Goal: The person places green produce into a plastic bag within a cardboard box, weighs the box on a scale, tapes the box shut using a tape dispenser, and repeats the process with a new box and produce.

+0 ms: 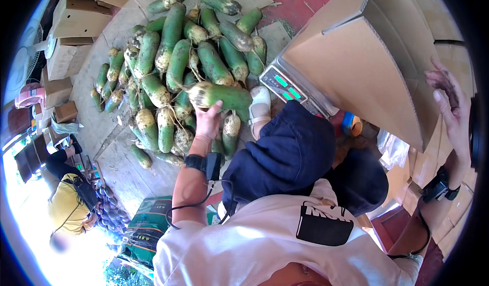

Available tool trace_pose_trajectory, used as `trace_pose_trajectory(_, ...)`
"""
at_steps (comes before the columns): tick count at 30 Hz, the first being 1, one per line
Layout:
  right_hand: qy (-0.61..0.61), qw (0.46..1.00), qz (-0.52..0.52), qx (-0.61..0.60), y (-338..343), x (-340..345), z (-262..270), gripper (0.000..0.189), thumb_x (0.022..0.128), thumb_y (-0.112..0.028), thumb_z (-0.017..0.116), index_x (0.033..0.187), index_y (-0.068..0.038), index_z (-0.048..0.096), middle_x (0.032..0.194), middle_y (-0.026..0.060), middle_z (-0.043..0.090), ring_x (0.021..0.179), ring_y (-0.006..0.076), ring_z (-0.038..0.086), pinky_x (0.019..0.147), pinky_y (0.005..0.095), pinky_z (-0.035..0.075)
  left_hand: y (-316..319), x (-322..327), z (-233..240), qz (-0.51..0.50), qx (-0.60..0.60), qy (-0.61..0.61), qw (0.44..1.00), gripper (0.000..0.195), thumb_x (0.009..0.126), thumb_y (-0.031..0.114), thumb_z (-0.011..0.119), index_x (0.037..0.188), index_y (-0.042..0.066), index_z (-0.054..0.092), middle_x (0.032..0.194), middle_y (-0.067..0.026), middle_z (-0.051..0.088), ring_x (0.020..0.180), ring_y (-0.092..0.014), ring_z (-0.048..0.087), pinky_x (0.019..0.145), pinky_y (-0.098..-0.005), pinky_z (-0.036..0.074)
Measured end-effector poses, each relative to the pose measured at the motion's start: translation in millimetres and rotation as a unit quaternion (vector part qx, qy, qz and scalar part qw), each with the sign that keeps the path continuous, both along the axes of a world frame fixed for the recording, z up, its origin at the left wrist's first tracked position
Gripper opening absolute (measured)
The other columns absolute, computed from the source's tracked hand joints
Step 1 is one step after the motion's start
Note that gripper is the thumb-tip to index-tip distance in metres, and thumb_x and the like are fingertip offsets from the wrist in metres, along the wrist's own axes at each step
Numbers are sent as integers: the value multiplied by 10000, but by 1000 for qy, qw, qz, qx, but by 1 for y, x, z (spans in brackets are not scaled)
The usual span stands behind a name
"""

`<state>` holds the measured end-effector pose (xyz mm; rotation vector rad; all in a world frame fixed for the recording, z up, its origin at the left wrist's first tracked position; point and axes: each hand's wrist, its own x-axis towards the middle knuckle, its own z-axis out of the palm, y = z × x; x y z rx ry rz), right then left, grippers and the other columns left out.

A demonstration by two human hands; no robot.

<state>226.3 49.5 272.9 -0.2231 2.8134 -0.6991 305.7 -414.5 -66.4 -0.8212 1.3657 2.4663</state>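
A green radish with a pale, soil-stained root end [225,96] lies across my left hand [208,120], which grips it near the pale end, thumb on its side. It is above a large heap of similar green radishes [174,38] on flattened cardboard. My right hand [450,99] is raised at the far right, fingers apart and empty, beside a tall open cardboard box [344,57]. The box stands on a digital scale [284,83] with lit green displays. The inside bottom of the box is hidden.
Cardboard boxes [80,15] stand at the upper left, near a pink fan [29,95]. A person in a yellow top [70,206] is at the lower left beside purple produce [110,209]. Green printed packages [147,225] lie below the heap; a clear plastic bag [391,148] is at right.
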Motion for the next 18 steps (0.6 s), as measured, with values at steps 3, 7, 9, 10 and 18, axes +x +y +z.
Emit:
trace_pose_trajectory(3, 25, 996, 3, -88, -24, 3, -4, 421, 892, -86, 577, 1303, -52, 495, 1253, 116, 568, 1044, 197, 573, 977, 346, 428, -19, -25, 14, 39, 114, 78, 990, 556, 838, 210, 653, 1323, 103, 404, 1322, -109, 471, 1212, -311, 467, 979, -552, 407)
trace_pose_trajectory(7, 75, 962, 42, -259, -89, 0, -10, 446, 862, -58, 610, 1291, -33, 490, 1203, 131, 587, 1023, 196, 589, 941, 349, 456, 9, -82, 86, 33, 247, 153, 956, 689, 821, 378, 678, 1380, 105, 380, 1409, -131, 404, 1295, -351, 386, 1035, -599, 335)
trace_pose_trajectory(9, 74, 943, 67, -317, -121, -14, -13, 483, 855, -86, 644, 1302, -24, 472, 1136, 149, 601, 1011, 196, 599, 898, 336, 484, 26, -107, 123, 24, 354, 171, 919, 713, 823, 449, 664, 1383, 112, 379, 1410, -133, 403, 1287, -356, 395, 1014, -611, 357)
trace_pose_trajectory(10, 74, 941, 50, -326, -131, -20, -21, 507, 851, -117, 663, 1307, -21, 464, 1099, 145, 605, 990, 198, 606, 874, 333, 497, 43, -122, 147, 25, 403, 178, 898, 702, 834, 480, 642, 1381, 121, 386, 1412, -130, 402, 1275, -358, 412, 988, -606, 394)
trace_pose_trajectory(18, 326, 935, 51, -127, -169, -63, -7, 303, 863, -274, 636, 1000, -40, 499, 875, 143, 583, 794, 299, 606, 609, 375, 497, 128, -160, 241, -42, 445, 213, 869, 739, 814, 498, 654, 1371, 100, 375, 1392, -140, 411, 1283, -331, 402, 1073, -530, 332)
